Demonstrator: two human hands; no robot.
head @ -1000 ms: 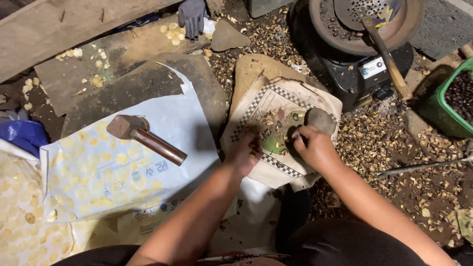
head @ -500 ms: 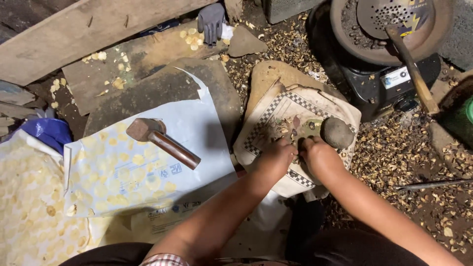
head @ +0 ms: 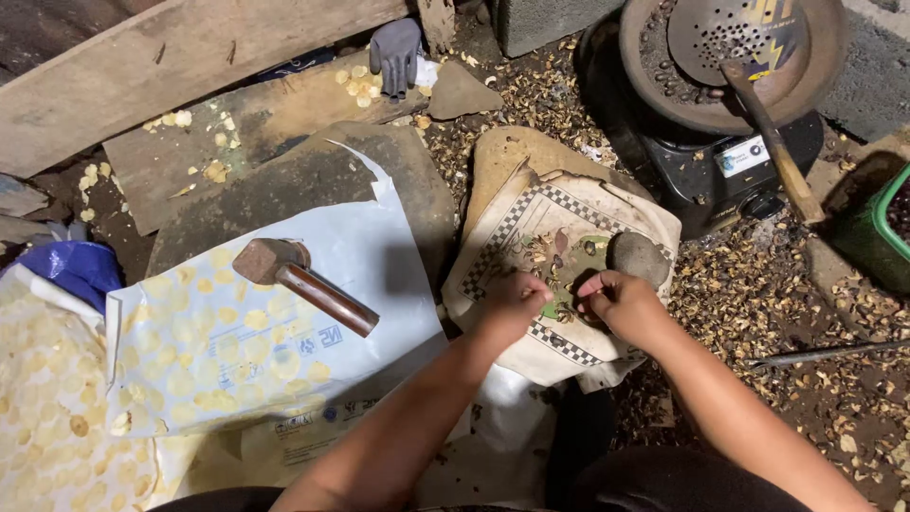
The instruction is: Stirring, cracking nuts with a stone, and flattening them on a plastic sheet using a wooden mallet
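A small heap of broken shells and nut bits point(head: 559, 261) lies on a checkered cloth point(head: 531, 213) draped over a flat stone point(head: 502, 156) on the ground. The left hand point(head: 512, 305) sits at the near edge of the heap, fingers curled in and pinching something too small to make out. The right hand point(head: 621, 303) is just beside it, fingers also bent together over the bits; what it grips cannot be told. A round grey stone point(head: 637, 256) rests on the cloth, touching the right hand's far side.

To the left, a hammer point(head: 303, 283) with a wooden handle lies on a white plastic sack point(head: 218, 351) printed with yellow spots. Beyond that are wooden planks point(head: 171, 57) with pale kernels point(head: 355, 85) scattered on them and a grey glove point(head: 396, 55). At upper right stands a dark stove point(head: 730, 161) carrying a pan with a perforated ladle point(head: 739, 38). Shell litter point(head: 758, 294) covers the ground on the right.
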